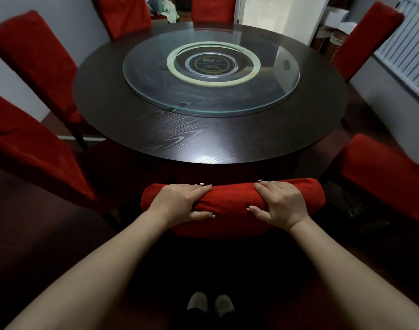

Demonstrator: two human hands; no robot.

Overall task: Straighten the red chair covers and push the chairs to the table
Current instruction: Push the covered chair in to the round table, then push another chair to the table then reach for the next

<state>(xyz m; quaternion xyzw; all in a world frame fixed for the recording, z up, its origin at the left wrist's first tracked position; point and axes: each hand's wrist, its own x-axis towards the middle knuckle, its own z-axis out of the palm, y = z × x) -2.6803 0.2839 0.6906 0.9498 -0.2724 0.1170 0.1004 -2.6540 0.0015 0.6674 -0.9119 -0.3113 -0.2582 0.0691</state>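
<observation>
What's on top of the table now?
A glass turntable sits on the dark table; a pale ring and dark label show through it. The label's text is unreadable.

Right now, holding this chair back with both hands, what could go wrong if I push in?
The left grip and right grip squeeze the red cover on the chair back, and it bunches between them; pushing may drag it askew.
Fingertips curl over the far side, facing the table rim; they might get pinched.
The right-hand chair stands close and could snag.
</observation>
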